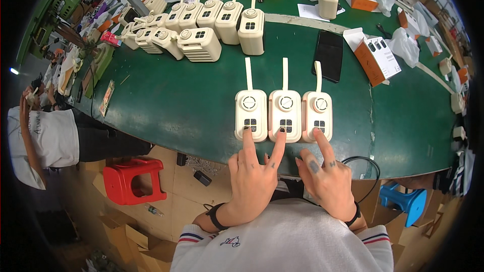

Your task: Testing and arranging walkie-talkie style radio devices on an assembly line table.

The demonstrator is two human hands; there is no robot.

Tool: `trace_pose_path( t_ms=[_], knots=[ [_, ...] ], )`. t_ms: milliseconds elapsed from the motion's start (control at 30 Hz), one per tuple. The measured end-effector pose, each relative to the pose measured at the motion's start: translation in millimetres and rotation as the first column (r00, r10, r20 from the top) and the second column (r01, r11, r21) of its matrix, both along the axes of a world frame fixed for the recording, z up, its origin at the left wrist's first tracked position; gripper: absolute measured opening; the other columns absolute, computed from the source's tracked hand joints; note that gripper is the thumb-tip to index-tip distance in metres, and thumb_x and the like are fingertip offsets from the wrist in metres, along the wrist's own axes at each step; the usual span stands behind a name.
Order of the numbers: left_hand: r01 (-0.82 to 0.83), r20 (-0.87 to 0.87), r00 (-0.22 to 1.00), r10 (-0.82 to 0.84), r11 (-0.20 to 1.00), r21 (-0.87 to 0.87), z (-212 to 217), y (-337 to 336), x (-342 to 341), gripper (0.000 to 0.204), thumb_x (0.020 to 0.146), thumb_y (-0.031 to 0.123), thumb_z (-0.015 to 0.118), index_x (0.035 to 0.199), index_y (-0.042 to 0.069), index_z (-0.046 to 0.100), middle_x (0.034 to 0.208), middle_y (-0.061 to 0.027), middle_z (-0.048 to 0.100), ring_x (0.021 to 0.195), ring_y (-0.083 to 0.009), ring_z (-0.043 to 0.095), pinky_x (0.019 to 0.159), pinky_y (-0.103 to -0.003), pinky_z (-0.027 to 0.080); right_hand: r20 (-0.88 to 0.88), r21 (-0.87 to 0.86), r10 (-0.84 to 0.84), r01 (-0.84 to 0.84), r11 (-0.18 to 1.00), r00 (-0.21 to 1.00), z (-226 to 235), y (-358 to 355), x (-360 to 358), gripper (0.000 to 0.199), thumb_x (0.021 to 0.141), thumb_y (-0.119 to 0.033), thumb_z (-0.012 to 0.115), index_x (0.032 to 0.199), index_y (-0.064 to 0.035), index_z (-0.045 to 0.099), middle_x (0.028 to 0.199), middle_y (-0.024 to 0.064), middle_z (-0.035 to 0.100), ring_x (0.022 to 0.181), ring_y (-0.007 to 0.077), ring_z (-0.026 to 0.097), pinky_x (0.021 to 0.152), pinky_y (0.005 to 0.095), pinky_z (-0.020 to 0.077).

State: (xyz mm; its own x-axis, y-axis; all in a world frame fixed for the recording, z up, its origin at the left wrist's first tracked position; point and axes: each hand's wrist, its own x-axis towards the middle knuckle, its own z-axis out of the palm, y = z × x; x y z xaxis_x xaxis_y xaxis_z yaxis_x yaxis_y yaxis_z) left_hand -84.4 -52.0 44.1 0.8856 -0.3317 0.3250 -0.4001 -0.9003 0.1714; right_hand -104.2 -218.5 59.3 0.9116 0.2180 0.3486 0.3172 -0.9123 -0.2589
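Three cream box-shaped devices lie side by side at the table's near edge, each with a round disc, a block of dark square buttons and a strap pointing away from me. My left hand [253, 184] has two fingers stretched out, one on the lower buttons of the left device [242, 116], the other on those of the middle device [294, 121]. With its index finger, my right hand [326, 181] touches the lower buttons of the right device [324, 116]; its thumb is apart and the other fingers are bent. Neither hand grips anything.
More cream devices [252, 32] stand grouped at the far left of the green table [166, 95]. Beyond the right device lie a black phone [328, 55] and an orange-white box [373, 60]. A red stool [133, 181], a blue stool [403, 199] and another person [55, 136] are around the table.
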Motion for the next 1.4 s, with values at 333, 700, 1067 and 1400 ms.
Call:
trace_pose_path(
  t_ms=[333, 700, 1067, 1400],
  knots=[
    [0.012, 0.006, 1.0, -0.012, 1.0, 0.019, -1, 3, -1, 0.069, 0.071, 0.002, 0.064, 0.136, 0.021, 0.051, 0.136, -0.0269, 0.033, 0.072, -0.0205, 0.05, 0.082, -0.036, 0.039, 0.015, -0.03, -0.014, 0.014, 0.999, 1.0, 0, 2, -2, 0.021, 0.076, -0.014, 0.071, 0.094, -0.0092, 0.063, 0.129, 0.0203, 0.052, 0.046, 0.0188, 0.059, 0.043, 0.0272, 0.0484],
    [0.018, 0.009, 1.0, -0.018, 1.0, 0.018, -1, 3, 0, 0.069, 0.071, 0.002, 0.064, 0.136, 0.021, 0.051, 0.134, -0.0271, 0.035, 0.076, -0.0223, 0.05, 0.083, -0.036, 0.038, 0.027, -0.008, -0.005, 0.005, 1.0, 1.0, -1, 1, 0, 0.024, 0.075, -0.016, 0.073, 0.096, -0.0094, 0.062, 0.129, 0.0205, 0.052, 0.045, 0.0192, 0.058, 0.042, 0.0269, 0.0475],
    [0.329, 0.032, 0.944, -0.327, 0.944, -0.037, 44, 33, 76, 0.081, 0.064, 0.039, 0.079, 0.132, 0.006, 0.048, 0.133, -0.0157, 0.041, 0.115, -0.0351, 0.039, 0.096, -0.048, 0.032, 0.051, 0.065, 0.167, -0.17, 0.983, 0.985, 32, -52, 60, 0.064, 0.072, -0.037, 0.078, 0.123, -0.0091, 0.052, 0.12, 0.0182, 0.047, 0.096, 0.0345, 0.054, 0.08, 0.042, 0.0466],
    [0.485, -0.2, 0.843, -0.499, 0.867, -0.116, 42, 25, 111, 0.089, 0.061, 0.044, 0.08, 0.132, 0.005, 0.044, 0.116, -0.016, 0.054, 0.12, -0.0387, 0.044, 0.092, -0.047, 0.045, -0.367, 0.229, 0.444, -0.383, 0.895, 0.817, 39, -78, 130, 0.092, 0.059, -0.037, 0.084, 0.132, -0.0049, 0.038, 0.115, 0.0194, 0.049, 0.106, 0.0373, 0.053, 0.091, 0.0415, 0.0451]
  ],
)
